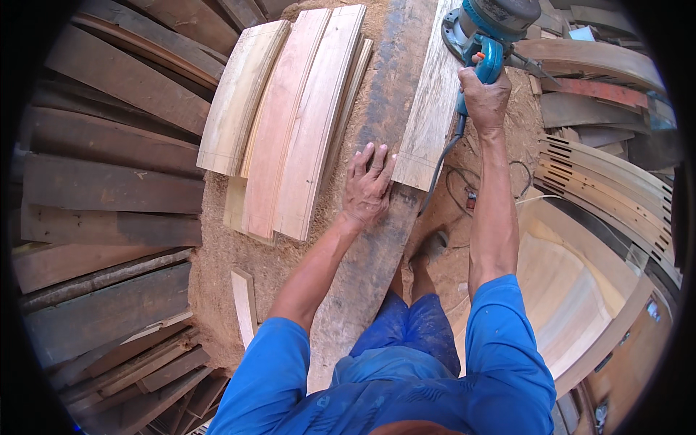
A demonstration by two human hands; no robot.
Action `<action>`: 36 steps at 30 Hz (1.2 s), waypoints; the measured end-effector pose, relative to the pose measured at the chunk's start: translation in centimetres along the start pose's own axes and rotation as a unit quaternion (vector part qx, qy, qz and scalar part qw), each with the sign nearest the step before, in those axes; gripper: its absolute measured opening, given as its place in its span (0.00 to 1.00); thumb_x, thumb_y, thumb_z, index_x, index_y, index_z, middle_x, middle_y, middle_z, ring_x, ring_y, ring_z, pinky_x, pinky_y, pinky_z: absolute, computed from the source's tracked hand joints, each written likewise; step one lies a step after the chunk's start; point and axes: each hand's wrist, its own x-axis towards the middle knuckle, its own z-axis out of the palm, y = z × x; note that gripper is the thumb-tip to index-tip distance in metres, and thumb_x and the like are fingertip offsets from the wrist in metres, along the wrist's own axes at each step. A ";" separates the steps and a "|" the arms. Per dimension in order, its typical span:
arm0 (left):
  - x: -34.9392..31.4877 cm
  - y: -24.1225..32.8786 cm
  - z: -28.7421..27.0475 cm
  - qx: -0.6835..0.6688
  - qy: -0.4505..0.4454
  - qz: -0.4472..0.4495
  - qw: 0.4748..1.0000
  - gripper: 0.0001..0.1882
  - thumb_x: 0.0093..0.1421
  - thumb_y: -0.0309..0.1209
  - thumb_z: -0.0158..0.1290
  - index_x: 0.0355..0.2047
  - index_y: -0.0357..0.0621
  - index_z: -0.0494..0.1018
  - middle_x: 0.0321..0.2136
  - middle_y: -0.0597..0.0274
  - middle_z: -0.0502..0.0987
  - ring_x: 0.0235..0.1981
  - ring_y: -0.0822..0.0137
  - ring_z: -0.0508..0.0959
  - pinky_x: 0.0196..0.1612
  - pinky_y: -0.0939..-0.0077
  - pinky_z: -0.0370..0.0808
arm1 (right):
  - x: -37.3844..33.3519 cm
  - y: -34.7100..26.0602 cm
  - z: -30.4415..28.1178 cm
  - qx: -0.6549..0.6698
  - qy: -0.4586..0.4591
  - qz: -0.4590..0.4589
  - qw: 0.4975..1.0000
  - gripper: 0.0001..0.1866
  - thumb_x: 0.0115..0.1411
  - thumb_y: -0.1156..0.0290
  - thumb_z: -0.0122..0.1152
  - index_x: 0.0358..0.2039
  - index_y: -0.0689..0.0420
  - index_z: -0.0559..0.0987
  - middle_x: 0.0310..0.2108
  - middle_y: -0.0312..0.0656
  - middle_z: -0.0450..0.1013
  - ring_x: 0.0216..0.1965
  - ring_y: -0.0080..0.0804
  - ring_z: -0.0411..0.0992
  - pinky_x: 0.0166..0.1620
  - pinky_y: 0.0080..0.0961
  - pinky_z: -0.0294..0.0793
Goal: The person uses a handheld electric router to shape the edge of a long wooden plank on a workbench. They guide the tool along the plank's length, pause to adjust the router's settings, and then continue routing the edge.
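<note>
A teal and dark hand-held router (499,20) rests on the far part of a pale wooden board (429,119). My right hand (486,101) is wrapped round its side handle, which has an orange-red button. At the near left corner of the board lies my left hand (368,187), fingers stretched out and spread. Its edge touches the board's side, while the rest is on the worn, dark-stained bench plank (388,80) under the board. A dark cord (440,163) runs from the handle down past the board's right edge. Underneath, the router's bit is hidden.
Several shaped pale boards (279,123) are stacked left of the bench plank, amid sawdust. Dark planks (116,145) line the left side. On the right are slotted rails (609,188) and a curved wooden panel (565,290). Coiled cable (464,181) lies on the dusty ground.
</note>
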 end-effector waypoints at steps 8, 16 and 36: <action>0.1 -0.1 0.2 0.019 0.007 0.000 1.000 0.32 0.57 0.30 0.59 0.64 0.47 0.69 0.66 0.51 0.67 0.69 0.45 0.61 0.70 0.47 0.56 | -12.4 -5.9 -3.5 0.015 -0.064 0.110 0.992 0.15 0.56 0.73 0.63 0.43 0.64 0.76 0.25 0.35 0.71 0.27 0.22 0.72 0.33 0.26 0.74; -0.1 -0.6 0.7 0.023 0.015 0.012 1.000 0.34 0.57 0.31 0.59 0.65 0.49 0.68 0.67 0.51 0.66 0.69 0.46 0.61 0.70 0.48 0.55 | -30.5 -12.1 -6.6 0.029 -0.101 0.185 0.977 0.14 0.56 0.73 0.66 0.40 0.62 0.74 0.31 0.39 0.73 0.32 0.30 0.74 0.40 0.30 0.75; -0.3 -0.5 0.8 0.006 0.004 0.010 1.000 0.36 0.55 0.30 0.58 0.67 0.48 0.65 0.69 0.53 0.63 0.71 0.47 0.58 0.72 0.48 0.54 | -28.4 -12.0 -3.8 0.017 -0.069 0.131 0.989 0.12 0.55 0.75 0.65 0.38 0.61 0.72 0.29 0.38 0.72 0.29 0.27 0.72 0.37 0.27 0.75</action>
